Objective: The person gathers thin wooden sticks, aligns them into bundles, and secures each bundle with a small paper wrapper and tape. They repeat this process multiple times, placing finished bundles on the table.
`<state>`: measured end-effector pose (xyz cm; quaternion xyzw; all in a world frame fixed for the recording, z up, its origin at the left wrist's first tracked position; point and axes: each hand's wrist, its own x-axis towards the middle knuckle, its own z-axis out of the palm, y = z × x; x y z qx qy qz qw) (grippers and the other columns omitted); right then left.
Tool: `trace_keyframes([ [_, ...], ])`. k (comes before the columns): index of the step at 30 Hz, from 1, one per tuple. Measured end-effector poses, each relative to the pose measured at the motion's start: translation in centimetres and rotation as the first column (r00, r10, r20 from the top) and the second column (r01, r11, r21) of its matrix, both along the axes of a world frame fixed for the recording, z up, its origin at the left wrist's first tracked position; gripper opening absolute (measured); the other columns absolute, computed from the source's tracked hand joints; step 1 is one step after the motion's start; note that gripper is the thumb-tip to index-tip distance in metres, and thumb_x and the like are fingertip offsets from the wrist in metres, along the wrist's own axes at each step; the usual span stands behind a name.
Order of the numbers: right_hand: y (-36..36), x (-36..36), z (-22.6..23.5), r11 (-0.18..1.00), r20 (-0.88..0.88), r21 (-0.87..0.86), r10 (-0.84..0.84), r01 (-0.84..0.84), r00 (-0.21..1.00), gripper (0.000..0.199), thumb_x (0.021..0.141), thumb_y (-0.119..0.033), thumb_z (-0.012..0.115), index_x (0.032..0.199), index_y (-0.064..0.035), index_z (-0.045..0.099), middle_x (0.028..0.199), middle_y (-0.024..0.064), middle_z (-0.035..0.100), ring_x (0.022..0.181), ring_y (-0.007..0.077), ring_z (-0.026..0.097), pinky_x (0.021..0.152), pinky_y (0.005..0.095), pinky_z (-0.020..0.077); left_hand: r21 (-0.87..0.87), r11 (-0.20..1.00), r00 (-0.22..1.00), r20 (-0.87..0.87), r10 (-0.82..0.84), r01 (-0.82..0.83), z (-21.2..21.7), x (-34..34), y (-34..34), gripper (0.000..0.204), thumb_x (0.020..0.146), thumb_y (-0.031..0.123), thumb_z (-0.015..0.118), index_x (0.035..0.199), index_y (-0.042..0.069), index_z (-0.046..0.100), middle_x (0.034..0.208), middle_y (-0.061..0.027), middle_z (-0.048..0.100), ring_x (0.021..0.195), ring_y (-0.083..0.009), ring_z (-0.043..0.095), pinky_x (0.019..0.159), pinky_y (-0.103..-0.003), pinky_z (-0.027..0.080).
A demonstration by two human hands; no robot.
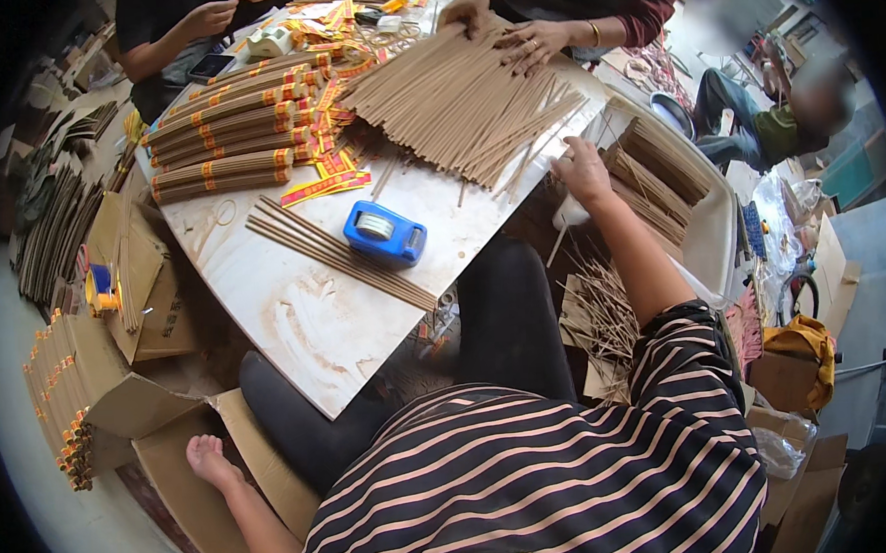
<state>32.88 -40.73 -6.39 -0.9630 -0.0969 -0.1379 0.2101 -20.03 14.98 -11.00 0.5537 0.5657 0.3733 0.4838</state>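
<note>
My right hand (585, 174) is raised just off the table's right edge, fingers apart, with no stick visible in it. Beside it, a broad fan of thin brown incense sticks (444, 101) covers the table top. Another person's hands (534, 46) press on the far part of that fan. My left hand (212, 461) hangs low at the left over an opened cardboard box (167, 461); its fingers are slightly bent and nothing shows in them. Nearer me on the table lie a blue tape dispenser (386, 233) and several loose incense sticks (337, 254).
Wrapped incense bundles (222, 173) are stacked at the table's left, near red-and-yellow paper labels (328, 187). A white tub (716, 237) of sticks stands to the right, above broken sticks (600, 313). More bundles (64, 396) lean at far left. Another person (781, 124) sits at right.
</note>
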Motion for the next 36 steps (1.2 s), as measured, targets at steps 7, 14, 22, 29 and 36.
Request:
trace_keyframes([
  [7, -4.6, -1.5, -4.2, 0.477, -0.234, 0.827, -0.189, 0.297, 0.954, 0.015, 0.081, -0.016, 0.063, 0.087, -0.0028, 0.061, 0.073, 0.0016, 0.057, 0.059, 0.0081, 0.051, 0.052, 0.0208, 0.0418, 0.345, 0.908, 0.967, -0.173, -0.19, 0.24, 6.2, 9.4, -7.4, 0.024, 0.091, 0.006, 0.045, 0.113, -0.004, 0.048, 0.106, -0.0103, 0.055, 0.099, -0.0171, 0.053, 0.09, -0.028, 0.042],
  [14, 1.5, -11.4, -12.8, 0.794, -0.376, 0.444, -0.256, 0.416, 0.89, 0.014, 0.076, -0.017, 0.06, 0.085, -0.007, 0.064, 0.089, 0.0173, 0.061, 0.084, 0.0332, 0.06, 0.077, 0.0394, 0.0477, 0.43, 0.719, 0.836, -0.227, -0.499, 0.546, 6.7, 19.8, -16.2, 0.029, 0.09, 0.005, 0.046, 0.117, -0.005, 0.045, 0.116, -0.0115, 0.051, 0.106, -0.019, 0.049, 0.097, -0.03, 0.036],
  [22, -13.3, -4.9, -11.4, 0.896, -0.316, 0.249, -0.283, 0.367, 0.905, 0.024, 0.08, -0.02, 0.058, 0.096, -0.0053, 0.066, 0.092, 0.0166, 0.065, 0.087, 0.0296, 0.064, 0.076, 0.0362, 0.049, 0.469, 0.712, 0.852, -0.272, -0.446, 0.523, 6.7, 20.1, -16.2, 0.03, 0.087, -0.001, 0.044, 0.117, -0.008, 0.043, 0.12, -0.0166, 0.049, 0.113, -0.0236, 0.048, 0.099, -0.033, 0.037],
  [29, -9.6, 0.0, -19.7, 0.996, -0.514, -0.011, 0.071, -0.089, 0.855, 0.034, 0.077, -0.018, 0.065, 0.108, -0.0045, 0.061, 0.095, 0.0158, 0.066, 0.085, 0.0289, 0.064, 0.076, 0.0372, 0.0504, 0.47, 0.724, 0.861, -0.336, -0.383, 0.505, 5.3, 20.6, -16.7, 0.034, 0.09, 0.004, 0.043, 0.121, -0.007, 0.037, 0.122, -0.018, 0.046, 0.114, -0.0239, 0.046, 0.099, -0.033, 0.036],
  [36, -4.4, -4.4, -28.7, 0.986, -0.922, -0.141, -0.163, 0.088, 0.351, 0.067, 0.081, -0.019, 0.055, 0.137, 0.002, 0.026, 0.124, 0.0225, 0.05, 0.113, 0.034, 0.052, 0.092, 0.0416, 0.0427, 0.431, 0.775, 0.875, -0.364, -0.32, 0.462, 5.0, 20.3, -15.5, 0.038, 0.088, 0.003, 0.044, 0.124, -0.005, 0.035, 0.122, -0.0166, 0.046, 0.113, -0.0229, 0.045, 0.099, -0.034, 0.034],
])
